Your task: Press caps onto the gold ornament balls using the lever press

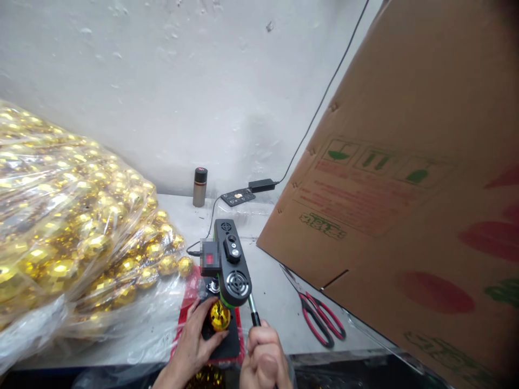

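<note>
Sitting at the lower centre of the frame, the gold ball (pixel 220 317) lies just below the near end of the black machine (pixel 232 262), pinched between thumb and fingers of the left hand (pixel 195 341), the nearer hand. Its round form shows no long axis. The right hand (pixel 265 356), to its lower right, is closed around the lever (pixel 254 313), which slants up-left toward the machine. Scissors (pixel 306 298) lie farther right.
</note>
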{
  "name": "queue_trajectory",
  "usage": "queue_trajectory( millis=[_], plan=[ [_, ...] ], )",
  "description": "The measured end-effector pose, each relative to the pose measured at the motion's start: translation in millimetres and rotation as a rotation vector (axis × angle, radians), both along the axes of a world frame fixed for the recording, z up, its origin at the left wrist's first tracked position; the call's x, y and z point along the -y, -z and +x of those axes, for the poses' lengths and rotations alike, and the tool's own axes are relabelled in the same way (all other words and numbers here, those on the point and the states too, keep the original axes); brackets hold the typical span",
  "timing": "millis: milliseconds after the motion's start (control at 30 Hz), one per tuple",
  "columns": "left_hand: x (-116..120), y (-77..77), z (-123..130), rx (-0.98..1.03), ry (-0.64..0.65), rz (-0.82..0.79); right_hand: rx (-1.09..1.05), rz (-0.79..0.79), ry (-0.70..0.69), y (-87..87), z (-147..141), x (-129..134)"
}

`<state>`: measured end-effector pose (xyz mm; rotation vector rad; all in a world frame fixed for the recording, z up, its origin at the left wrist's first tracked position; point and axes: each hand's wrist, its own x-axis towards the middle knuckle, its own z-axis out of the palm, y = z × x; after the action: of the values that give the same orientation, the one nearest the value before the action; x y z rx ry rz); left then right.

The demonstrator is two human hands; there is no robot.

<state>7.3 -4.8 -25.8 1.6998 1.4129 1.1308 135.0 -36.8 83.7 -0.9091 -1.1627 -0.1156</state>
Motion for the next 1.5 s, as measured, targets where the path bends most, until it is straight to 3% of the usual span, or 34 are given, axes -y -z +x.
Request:
queue_trajectory(
  millis=[500,733,1033,1300,1500],
  plan=[
    [0.1,0.2,-1.0,-0.066,0.016,0.044,0.058,-0.036,-0.026,3.8,9.2,3.6],
    [-0.3,-1.1,0.7,-0.085,0.013,0.079,0.069,0.030,-0.031,-7.2,4.9,-2.2],
    [-1.1,1.4,0.2,-0.081,0.010,0.030,-0.042,0.136,-0.041,16.7,1.2,-10.5],
    [-2.4,1.3,0.1,-0.069,0.022,0.045,-0.044,0.091,-0.032,9.5,0.6,-9.6],
    [-3.6,-2.8,0.5,-0.049,0.027,0.031,0.000,0.035,0.019,27.2,-4.1,-8.7]
  ],
)
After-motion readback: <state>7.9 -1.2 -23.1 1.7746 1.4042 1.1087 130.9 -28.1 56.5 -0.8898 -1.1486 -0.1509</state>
